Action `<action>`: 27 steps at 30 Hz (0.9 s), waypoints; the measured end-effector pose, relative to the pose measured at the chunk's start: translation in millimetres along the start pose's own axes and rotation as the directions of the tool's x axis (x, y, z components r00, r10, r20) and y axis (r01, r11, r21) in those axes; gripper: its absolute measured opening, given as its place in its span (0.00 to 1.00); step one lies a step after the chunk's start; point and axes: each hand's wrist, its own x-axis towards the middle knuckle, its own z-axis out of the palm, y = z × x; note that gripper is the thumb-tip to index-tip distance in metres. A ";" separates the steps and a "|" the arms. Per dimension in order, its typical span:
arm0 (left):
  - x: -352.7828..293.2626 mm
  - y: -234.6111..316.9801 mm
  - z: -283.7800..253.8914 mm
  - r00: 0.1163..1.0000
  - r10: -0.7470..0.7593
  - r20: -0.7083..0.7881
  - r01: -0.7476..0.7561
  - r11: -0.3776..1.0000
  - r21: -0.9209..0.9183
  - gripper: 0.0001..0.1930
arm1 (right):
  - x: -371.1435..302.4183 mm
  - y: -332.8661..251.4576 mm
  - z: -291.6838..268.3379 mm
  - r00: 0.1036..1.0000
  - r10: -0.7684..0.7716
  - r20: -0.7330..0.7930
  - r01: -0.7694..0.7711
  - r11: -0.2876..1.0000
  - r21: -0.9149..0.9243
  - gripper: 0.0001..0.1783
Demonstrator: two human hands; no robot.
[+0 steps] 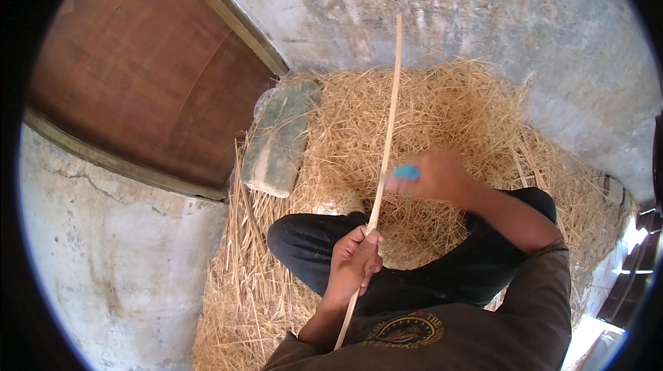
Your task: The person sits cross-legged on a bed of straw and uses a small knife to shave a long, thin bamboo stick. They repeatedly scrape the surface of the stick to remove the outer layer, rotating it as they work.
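Observation:
A long, thin pale strip [391, 119], which looks like split bamboo, stands up and away from my lap toward the wall. Its lower part runs through my left hand [353, 260], which is closed around it, and its near end passes down beside my shirt. Off the strip's right side is my right hand [440, 174], smeared by motion, its fingers curled. Something small and blue [406, 173] shows at those fingers, close to the strip. Blur hides what kind of thing it is, and whether it touches the strip.
Straw-like shavings [442, 105] cover the floor around my crossed legs [304, 243]. A greenish, flat cushion-like bundle [277, 137] lies at the left by a brown wooden panel [148, 67]. A stained plaster wall [483, 18] rises at the far side.

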 end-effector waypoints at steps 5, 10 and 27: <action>0.7 -4.9 2.1 0.999 0.008 0.044 -0.009 1.000 0.018 0.09 | -9.4 -8.5 3.8 0.979 -0.181 -0.094 0.173 0.981 -0.083 0.39; -4.2 5.2 10.2 1.000 -0.017 0.009 0.015 0.979 0.203 0.07 | -2.0 8.2 12.3 0.953 -0.239 -0.185 0.235 0.971 -0.044 0.43; -30.3 -2.8 10.0 0.995 -0.038 0.097 0.013 0.969 0.246 0.04 | 27.9 59.2 -22.1 0.973 0.014 -0.229 -0.038 0.994 -0.099 0.40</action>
